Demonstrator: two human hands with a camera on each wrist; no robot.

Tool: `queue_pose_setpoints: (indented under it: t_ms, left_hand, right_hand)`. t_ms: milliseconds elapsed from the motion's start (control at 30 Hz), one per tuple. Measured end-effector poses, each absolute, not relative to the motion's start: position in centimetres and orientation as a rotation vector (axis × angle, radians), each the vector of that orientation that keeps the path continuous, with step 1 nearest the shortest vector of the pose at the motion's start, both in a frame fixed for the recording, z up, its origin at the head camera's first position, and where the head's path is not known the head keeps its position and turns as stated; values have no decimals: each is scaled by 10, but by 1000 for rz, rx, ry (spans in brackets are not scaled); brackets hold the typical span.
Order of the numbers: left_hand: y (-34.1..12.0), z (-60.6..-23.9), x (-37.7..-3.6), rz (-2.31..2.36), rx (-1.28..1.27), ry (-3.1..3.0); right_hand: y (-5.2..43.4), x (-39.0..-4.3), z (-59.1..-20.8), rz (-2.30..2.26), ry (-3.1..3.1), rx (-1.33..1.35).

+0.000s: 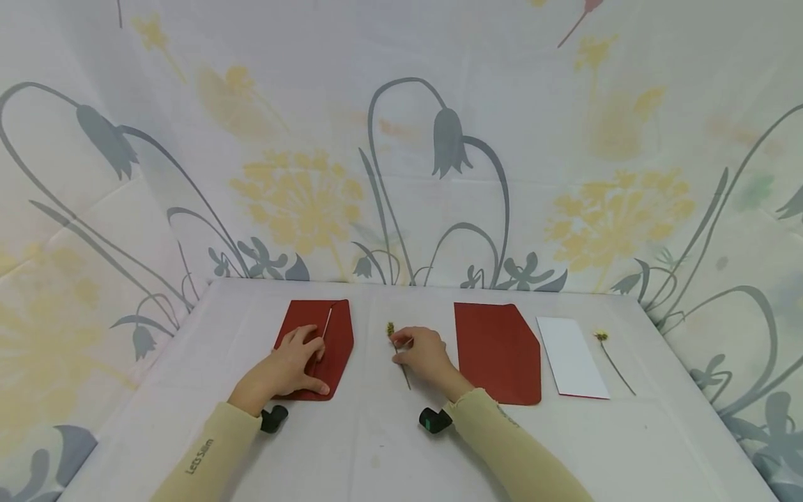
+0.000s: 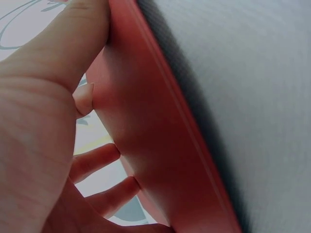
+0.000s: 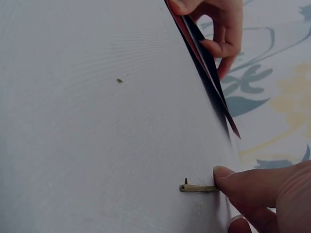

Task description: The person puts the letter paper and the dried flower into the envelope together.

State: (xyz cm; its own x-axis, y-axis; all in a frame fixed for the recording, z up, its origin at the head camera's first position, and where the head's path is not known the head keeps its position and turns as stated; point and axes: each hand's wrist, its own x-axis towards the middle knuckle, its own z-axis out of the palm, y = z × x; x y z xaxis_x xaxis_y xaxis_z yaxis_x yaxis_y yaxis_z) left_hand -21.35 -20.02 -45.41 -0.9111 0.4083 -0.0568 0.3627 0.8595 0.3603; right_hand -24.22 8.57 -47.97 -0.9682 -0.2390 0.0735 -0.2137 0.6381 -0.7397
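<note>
On the left lies a red envelope [image 1: 339,335], a thin white edge showing along its mouth. My left hand [image 1: 291,364] rests over it, thumb near its lower edge and fingertips by the mouth. In the left wrist view those fingers spread across the red paper [image 2: 141,111]. To the right, my right hand [image 1: 426,355] pinches the thin stem of a dried flower [image 1: 391,329] between thumb and finger, its yellow-green head pointing away from me. The cut stem end [image 3: 194,188] sticks out past the thumb in the right wrist view.
Right of the right hand lies a second red envelope [image 1: 495,355]. Beside it are a white card [image 1: 572,359] with a red lower edge and another dried flower [image 1: 602,337]. A flower-printed cloth [image 1: 408,209] hangs behind the white table [image 1: 376,460].
</note>
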Motion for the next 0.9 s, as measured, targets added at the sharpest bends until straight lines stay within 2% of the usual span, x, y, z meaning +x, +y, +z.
queue_pose_setpoints:
  t_ms: [900]
  left_hand:
    - [-200,-454,-215,558,595,2886]
  right_hand:
    - [78,-242,-472,-966,2796,-470]
